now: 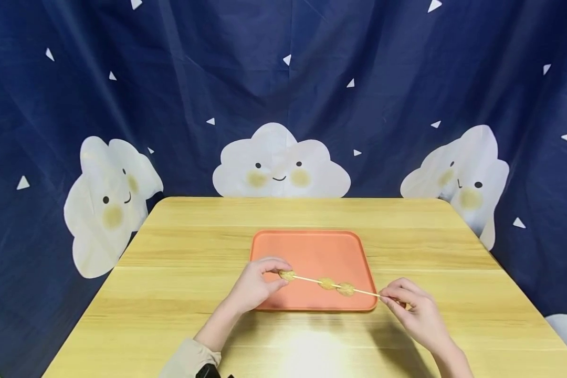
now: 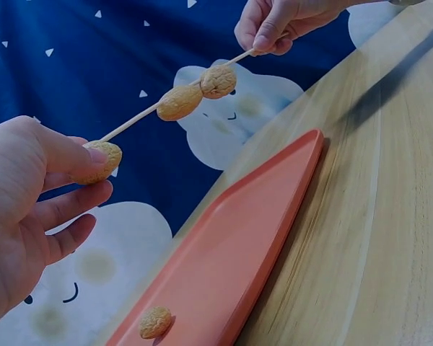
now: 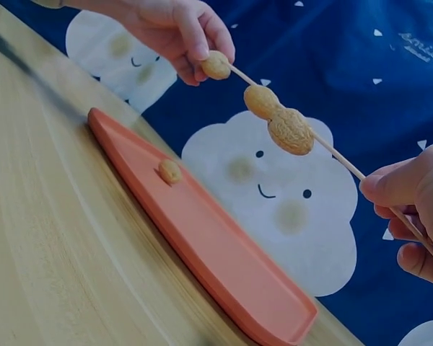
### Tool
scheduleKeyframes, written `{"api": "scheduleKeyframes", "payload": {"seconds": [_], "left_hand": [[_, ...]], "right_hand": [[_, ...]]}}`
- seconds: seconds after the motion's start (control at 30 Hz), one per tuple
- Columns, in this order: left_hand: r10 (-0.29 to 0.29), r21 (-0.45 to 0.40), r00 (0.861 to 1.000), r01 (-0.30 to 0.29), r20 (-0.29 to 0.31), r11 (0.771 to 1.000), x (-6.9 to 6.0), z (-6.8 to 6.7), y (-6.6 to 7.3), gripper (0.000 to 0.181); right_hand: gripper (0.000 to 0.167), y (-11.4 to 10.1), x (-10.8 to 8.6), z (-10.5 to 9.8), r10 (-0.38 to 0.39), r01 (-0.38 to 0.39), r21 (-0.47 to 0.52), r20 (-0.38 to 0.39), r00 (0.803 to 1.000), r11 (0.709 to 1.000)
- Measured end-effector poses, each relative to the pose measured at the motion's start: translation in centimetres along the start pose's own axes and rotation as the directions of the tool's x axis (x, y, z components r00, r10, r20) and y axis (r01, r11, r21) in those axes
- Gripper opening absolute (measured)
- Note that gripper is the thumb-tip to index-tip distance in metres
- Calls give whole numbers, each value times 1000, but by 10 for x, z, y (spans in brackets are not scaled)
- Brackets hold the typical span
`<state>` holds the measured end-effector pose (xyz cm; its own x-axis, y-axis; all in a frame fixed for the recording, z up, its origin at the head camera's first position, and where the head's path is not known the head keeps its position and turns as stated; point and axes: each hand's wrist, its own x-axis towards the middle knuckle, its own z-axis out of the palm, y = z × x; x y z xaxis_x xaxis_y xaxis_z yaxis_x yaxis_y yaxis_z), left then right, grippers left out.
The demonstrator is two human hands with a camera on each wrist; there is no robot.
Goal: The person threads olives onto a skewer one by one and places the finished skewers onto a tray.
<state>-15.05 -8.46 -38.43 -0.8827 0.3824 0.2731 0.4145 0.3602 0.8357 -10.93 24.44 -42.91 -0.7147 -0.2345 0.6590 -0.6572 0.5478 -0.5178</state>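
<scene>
Left hand [image 1: 259, 283] in a pinch on the endmost tan lump [image 1: 287, 275], right hand [image 1: 415, 311] close-fingered around its pale skewer [image 1: 307, 279]

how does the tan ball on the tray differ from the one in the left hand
The tray ball rests on the tray; the hand ball is held in the air. The left hand pinches the hand ball; no hand touches the tray ball. The stick runs to the hand ball; the tray ball lies apart from it. Both are tan and rounded.
</scene>
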Motion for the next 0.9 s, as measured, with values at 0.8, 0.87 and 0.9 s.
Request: {"api": "scheduleKeyframes", "payload": {"seconds": [0.8,0.87,0.9], "left_hand": [[30,28,1000,-30,3,999,6,12,-23,21],[29,26,1000,-30,8,999,6,12,-23,21],[29,26,1000,-29,11,999,6,13,-24,21]], "right_hand": [[44,1,3,8,-56,56,-1,-38,998,998],[43,0,3,8,-52,52,-9,-34,998,999],[42,-2,4,8,-53,54,0,-38,998,999]]}}
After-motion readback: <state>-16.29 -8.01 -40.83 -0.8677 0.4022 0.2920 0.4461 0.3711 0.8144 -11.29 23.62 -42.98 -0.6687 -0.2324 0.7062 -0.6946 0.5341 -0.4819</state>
